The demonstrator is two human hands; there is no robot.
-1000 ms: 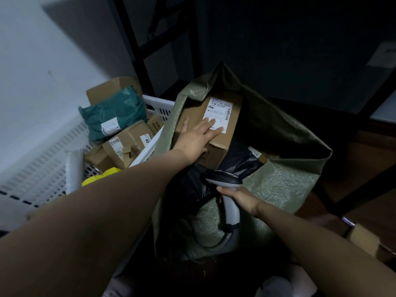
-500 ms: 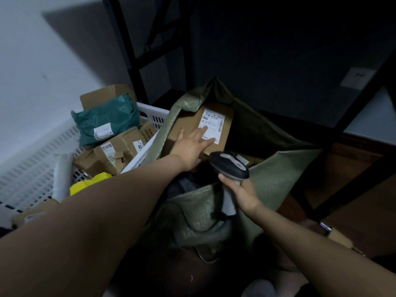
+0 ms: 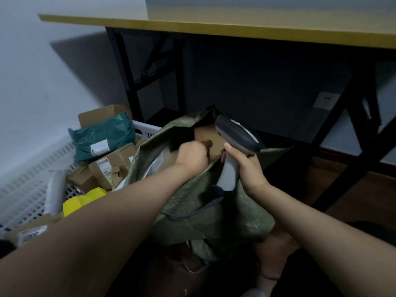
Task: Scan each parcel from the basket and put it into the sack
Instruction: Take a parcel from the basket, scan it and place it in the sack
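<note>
A green woven sack (image 3: 203, 206) stands open in front of me. Inside its mouth lies a brown cardboard box (image 3: 214, 136), mostly hidden by the sack's rim. My left hand (image 3: 192, 156) reaches into the mouth with fingers curled down on the box's near edge. My right hand (image 3: 246, 170) grips the handle of a grey barcode scanner (image 3: 235, 133), held upright over the sack's right rim, head pointing away from me. To the left, the white slotted basket (image 3: 145, 127) holds a teal mailer bag (image 3: 102, 133), several brown boxes (image 3: 107, 166) and a yellow parcel (image 3: 83, 200).
A yellow-edged table (image 3: 214, 26) on black legs (image 3: 128, 71) stands just behind the sack and basket. A white rolled parcel (image 3: 55, 189) lies in the basket. A wall socket (image 3: 325, 100) shows at right. The scanner's cable hangs down the sack's front. The floor is dark wood.
The box has sunk deeper into the sack and its label is out of sight. My left hand went from flat on the box to curled. My right hand raised the scanner; the view tilted up.
</note>
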